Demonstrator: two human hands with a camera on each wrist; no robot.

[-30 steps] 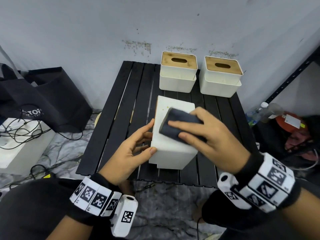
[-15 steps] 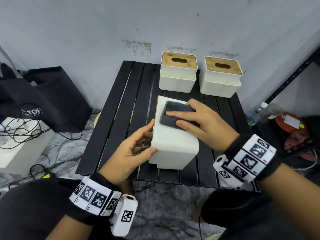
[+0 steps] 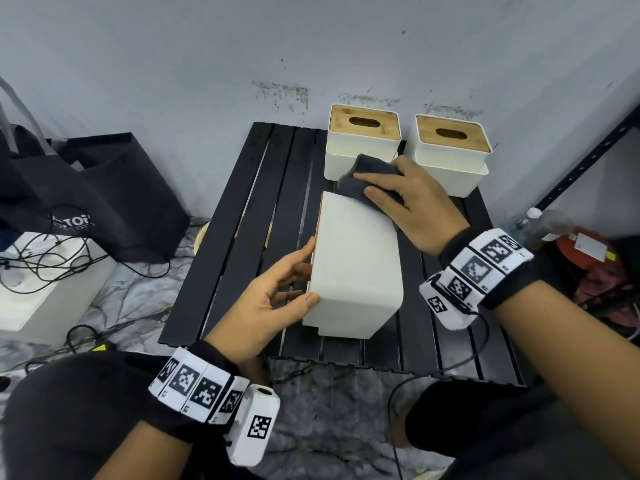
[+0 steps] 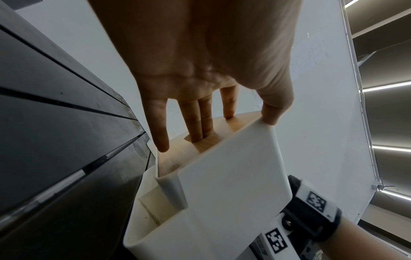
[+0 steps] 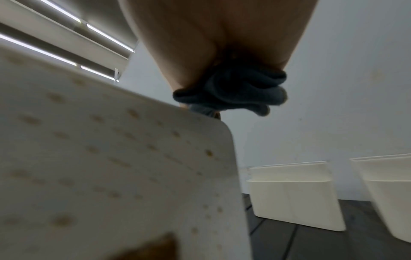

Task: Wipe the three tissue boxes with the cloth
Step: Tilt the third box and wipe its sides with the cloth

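A white tissue box [image 3: 353, 268] lies on its side in the middle of the black slatted table [image 3: 242, 237], its wooden lid facing left. My left hand [image 3: 277, 299] holds its near left corner, thumb on the upper face; in the left wrist view two fingers [image 4: 200, 123] reach into the lid's slot. My right hand [image 3: 408, 199] grips a bunched dark grey cloth [image 3: 360, 178] at the box's far edge, and the cloth [image 5: 231, 91] hangs past that edge. Two more white boxes with wooden lids stand upright at the back, one left [image 3: 360, 143], one right [image 3: 450, 154].
A black bag [image 3: 86, 195] and a white box with cables [image 3: 41, 289] sit on the floor to the left. A black shelf post [image 3: 588, 157], a plastic bottle [image 3: 533, 223] and a red item [image 3: 588, 251] are on the right. The wall stands right behind the table.
My right hand has slid the cloth along the box's upper face, from its near part to the far edge. The left hand and the box have stayed in place.
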